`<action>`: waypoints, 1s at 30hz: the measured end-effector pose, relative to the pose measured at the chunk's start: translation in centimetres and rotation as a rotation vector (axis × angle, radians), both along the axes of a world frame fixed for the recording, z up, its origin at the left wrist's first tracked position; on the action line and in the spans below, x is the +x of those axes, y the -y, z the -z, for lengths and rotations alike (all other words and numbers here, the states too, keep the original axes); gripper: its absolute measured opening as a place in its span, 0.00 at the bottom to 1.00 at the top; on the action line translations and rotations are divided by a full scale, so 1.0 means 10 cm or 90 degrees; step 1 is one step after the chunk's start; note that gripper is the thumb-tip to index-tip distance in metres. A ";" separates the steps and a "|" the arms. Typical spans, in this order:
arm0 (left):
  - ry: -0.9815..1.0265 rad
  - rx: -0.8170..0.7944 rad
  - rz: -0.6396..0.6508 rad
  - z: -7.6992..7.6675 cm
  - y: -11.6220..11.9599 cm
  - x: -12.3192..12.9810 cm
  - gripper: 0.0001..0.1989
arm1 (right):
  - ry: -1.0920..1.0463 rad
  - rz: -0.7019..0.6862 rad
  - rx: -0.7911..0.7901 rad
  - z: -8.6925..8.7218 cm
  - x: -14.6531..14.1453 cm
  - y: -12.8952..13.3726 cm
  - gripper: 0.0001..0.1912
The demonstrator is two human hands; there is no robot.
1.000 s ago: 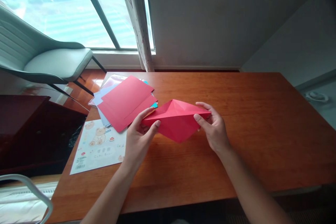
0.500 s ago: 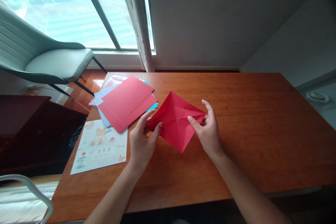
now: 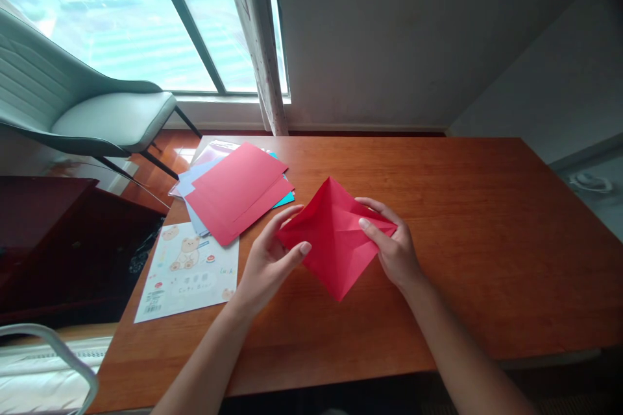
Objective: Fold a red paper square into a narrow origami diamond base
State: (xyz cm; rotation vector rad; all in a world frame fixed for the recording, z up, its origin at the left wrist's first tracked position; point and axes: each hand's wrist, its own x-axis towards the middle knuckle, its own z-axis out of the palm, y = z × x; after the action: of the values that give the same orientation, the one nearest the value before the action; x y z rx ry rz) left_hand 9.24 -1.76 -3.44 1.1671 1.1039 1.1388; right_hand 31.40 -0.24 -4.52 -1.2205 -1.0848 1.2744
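Observation:
A creased red paper (image 3: 335, 243), folded into a diamond shape, is held up over the wooden table between my hands. My left hand (image 3: 272, 259) grips its left corner, thumb in front and fingers behind. At the right corner my right hand (image 3: 394, 243) pinches the paper, with the thumb on its front face and the other fingers behind or along its upper right edge. Several red sheets (image 3: 238, 191) lie in a pile to the left, over pale blue and turquoise paper.
A white sheet with bear drawings (image 3: 189, 272) lies at the table's left side. The wooden table (image 3: 487, 240) extends far right. Beyond its left end are a grey chair (image 3: 114, 117) and a dark cabinet (image 3: 43, 227). A white curved tube (image 3: 63, 350) is at lower left.
The red paper has shifted slightly right and down, its lower corner now hanging lower. My right index finger, raised before, has come down against the paper's upper right edge.

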 end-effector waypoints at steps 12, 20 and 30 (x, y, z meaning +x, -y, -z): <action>0.037 0.013 0.212 0.05 0.04 -0.20 0.44 | -0.056 0.007 -0.059 0.09 0.03 -0.01 0.15; 0.011 -0.004 0.226 0.10 0.03 -0.19 0.40 | -0.072 0.008 -0.060 0.14 0.03 -0.02 0.18; 0.037 -0.040 0.181 0.09 0.03 -0.16 0.36 | -0.087 0.029 -0.085 0.21 0.02 -0.02 0.18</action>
State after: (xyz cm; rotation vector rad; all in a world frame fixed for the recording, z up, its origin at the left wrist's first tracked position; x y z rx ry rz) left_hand 7.66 -2.04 -4.32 1.1904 0.8899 0.9056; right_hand 31.56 -0.07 -6.60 -1.2312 -0.8806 1.3912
